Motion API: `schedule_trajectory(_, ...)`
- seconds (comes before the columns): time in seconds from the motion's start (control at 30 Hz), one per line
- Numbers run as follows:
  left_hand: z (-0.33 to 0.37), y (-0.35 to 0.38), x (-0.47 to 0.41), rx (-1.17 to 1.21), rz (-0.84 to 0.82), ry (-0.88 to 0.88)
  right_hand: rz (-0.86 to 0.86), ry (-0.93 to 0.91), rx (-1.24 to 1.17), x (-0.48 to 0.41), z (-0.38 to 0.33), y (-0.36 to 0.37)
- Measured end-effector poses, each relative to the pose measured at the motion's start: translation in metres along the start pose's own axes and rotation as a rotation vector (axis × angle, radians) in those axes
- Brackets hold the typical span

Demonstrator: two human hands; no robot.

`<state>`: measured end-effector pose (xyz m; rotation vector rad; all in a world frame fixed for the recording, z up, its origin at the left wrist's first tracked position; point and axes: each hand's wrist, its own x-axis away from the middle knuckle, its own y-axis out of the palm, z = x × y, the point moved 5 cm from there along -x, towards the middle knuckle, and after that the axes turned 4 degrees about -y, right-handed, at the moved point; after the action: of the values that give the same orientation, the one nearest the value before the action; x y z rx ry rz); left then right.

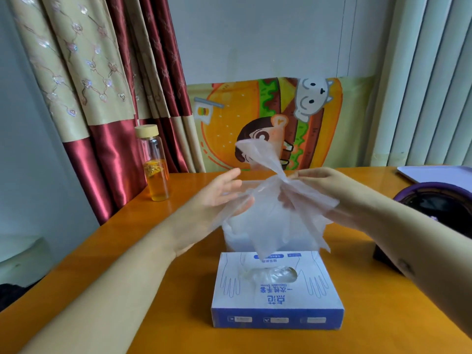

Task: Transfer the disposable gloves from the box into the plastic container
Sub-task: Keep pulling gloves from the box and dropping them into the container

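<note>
A blue and white glove box [277, 292] lies flat on the orange table, its oval opening showing clear gloves inside. Just behind it stands a translucent plastic container [231, 238], mostly hidden by a thin clear disposable glove [278, 208] held in the air above it. My right hand [329, 190] pinches the glove at its gathered middle, so one end fans upward and the rest hangs down over the container. My left hand [219, 198] is beside the glove on the left, fingers straight, touching the hanging film.
A glass bottle [154, 162] of amber liquid with a wooden cap stands at the table's back left by the curtains. A dark purple-rimmed object [439, 203] and a white tray [434, 173] sit at the right. A cartoon burger board [278, 123] leans on the wall behind.
</note>
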<state>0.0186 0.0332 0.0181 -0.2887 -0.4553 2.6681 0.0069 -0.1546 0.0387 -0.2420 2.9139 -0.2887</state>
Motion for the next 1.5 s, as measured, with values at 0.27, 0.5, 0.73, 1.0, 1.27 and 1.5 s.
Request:
schedule_trajectory(0.27, 0.0, 0.017, -0.046, 0.05, 0.161, -0.108, -0.024, 0.09, -0.317, -0.008, 0.02, -0.007)
schedule_trajectory(0.5, -0.021, 0.01, -0.072, 0.183, 0.203, -0.327, 0.226, 0.041, -0.32, -0.008, 0.035, -0.046)
schedule_trajectory(0.73, -0.024, 0.012, -0.1, -0.04, 0.088, -0.516, 0.169, -0.145, 0.69, -0.034, 0.033, -0.031)
schedule_trajectory(1.0, -0.039, -0.011, -0.127, -0.198, -0.09, -0.454, 0.097, 0.042, 1.047, -0.078, 0.055, -0.051)
schedule_trajectory(1.27, 0.007, -0.074, -0.122, -0.54, 0.503, 0.019, -0.053, 0.134, 1.224, -0.089, 0.068, -0.039)
schedule_trajectory(1.5, -0.001, 0.038, -0.121, -1.107, -0.337, 0.034, -0.196, 0.207, 1.39, -0.093, 0.069, -0.028)
